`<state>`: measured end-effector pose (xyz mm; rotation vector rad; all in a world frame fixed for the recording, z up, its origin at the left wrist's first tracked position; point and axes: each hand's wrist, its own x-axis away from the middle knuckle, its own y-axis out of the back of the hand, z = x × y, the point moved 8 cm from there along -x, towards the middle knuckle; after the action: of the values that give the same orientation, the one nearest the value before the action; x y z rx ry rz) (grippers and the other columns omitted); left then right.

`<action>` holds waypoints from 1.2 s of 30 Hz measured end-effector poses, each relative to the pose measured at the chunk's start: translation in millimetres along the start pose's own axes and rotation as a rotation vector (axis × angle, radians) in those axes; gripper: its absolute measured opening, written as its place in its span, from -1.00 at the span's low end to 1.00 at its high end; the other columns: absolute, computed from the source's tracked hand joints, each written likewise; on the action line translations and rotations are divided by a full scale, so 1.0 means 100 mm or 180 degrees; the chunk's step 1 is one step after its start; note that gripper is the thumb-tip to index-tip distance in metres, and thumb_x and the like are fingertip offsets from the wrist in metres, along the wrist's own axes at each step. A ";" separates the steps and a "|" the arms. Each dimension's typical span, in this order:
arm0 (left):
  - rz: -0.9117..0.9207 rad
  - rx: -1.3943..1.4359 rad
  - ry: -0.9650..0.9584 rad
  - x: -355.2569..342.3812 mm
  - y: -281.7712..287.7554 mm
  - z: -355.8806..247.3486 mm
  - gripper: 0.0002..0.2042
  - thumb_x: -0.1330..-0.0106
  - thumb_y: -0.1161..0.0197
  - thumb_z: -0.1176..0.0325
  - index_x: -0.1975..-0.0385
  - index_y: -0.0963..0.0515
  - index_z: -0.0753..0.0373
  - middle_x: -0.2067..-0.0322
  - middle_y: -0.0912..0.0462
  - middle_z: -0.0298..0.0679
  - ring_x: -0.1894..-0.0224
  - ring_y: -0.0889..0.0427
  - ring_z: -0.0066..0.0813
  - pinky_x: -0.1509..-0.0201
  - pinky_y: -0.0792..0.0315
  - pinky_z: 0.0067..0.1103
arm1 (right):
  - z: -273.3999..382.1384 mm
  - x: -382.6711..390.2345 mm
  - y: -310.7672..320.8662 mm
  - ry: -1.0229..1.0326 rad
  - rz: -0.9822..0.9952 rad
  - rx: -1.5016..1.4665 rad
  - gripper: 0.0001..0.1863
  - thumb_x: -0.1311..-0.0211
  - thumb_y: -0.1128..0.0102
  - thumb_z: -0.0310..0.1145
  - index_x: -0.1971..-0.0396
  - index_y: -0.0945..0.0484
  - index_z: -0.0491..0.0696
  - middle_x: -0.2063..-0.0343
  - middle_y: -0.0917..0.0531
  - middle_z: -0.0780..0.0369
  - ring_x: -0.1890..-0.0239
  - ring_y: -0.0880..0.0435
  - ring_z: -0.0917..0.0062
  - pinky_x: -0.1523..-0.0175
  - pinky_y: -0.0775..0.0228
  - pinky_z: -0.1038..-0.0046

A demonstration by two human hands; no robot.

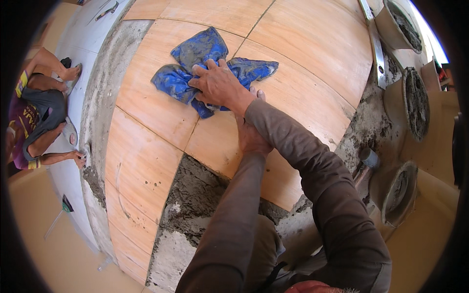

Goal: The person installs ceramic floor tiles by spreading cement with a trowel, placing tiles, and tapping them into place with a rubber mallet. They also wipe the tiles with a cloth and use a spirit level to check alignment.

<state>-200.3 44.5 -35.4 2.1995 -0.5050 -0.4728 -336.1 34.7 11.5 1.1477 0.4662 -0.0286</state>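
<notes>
Across the floor spread large tan wood-grain tiles point(312, 63). Beyond their left edge sits a co-worker in a purple shirt point(20, 115) with yellow lettering, partly lost at the dark rim. Along the right edge stand three round tan buckets point(396, 97) of grey mortar. Near the tiles' far left corner lies a crumpled blue cloth smeared grey point(199, 48); any print is buried in folds. The person's right hand point(217, 84) holds its bunched middle, fingers bent. Under the right forearm, the left hand point(250, 137) touches the tiles, mostly hidden; its grip cannot be told. By the right edge, a grey-headed mallet point(369, 157) has its handle partly covered.
</notes>
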 end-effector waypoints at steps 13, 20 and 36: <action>0.0079 -0.1001 -0.0072 -0.04 -0.04 -0.09 -0.31 -0.51 -0.04 0.04 -0.50 -0.18 0.40 -0.56 -0.09 0.08 -0.61 0.01 0.05 -0.67 0.18 -0.03 | -2.69 1.54 1.40 -0.2903 -0.0586 0.1731 -0.50 -0.29 -0.32 -0.01 -0.19 -0.64 0.16 -0.22 -0.55 0.10 -0.19 -0.53 -0.04 -0.27 -0.26 -0.20; 0.0132 -0.1066 0.0041 0.02 0.04 0.00 -0.31 -0.52 -0.05 0.05 -0.50 -0.19 0.39 -0.56 -0.10 0.08 -0.61 0.00 0.04 -0.66 0.17 -0.03 | -2.76 0.88 1.71 -0.1573 -0.1463 0.2409 -0.31 -0.49 0.04 0.24 -0.37 -0.47 0.07 -0.43 -0.39 0.00 -0.55 -0.11 -0.21 -0.52 0.12 -0.30; 0.0261 -0.1045 0.0030 -0.06 -0.07 -0.08 -0.31 -0.54 0.01 0.03 -0.51 -0.16 0.38 -0.57 -0.05 0.06 -0.63 0.06 0.03 -0.67 0.25 -0.04 | -2.88 0.76 0.67 -0.1739 -0.0763 0.1649 -0.30 -0.57 0.24 0.17 -0.45 -0.31 -0.01 -0.45 -0.37 0.03 -0.52 -0.19 -0.16 -0.55 0.09 -0.20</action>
<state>-199.7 56.3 -34.9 1.8589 -0.4741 -0.4656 -348.6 333.0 -51.6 1.5150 0.1000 -0.6886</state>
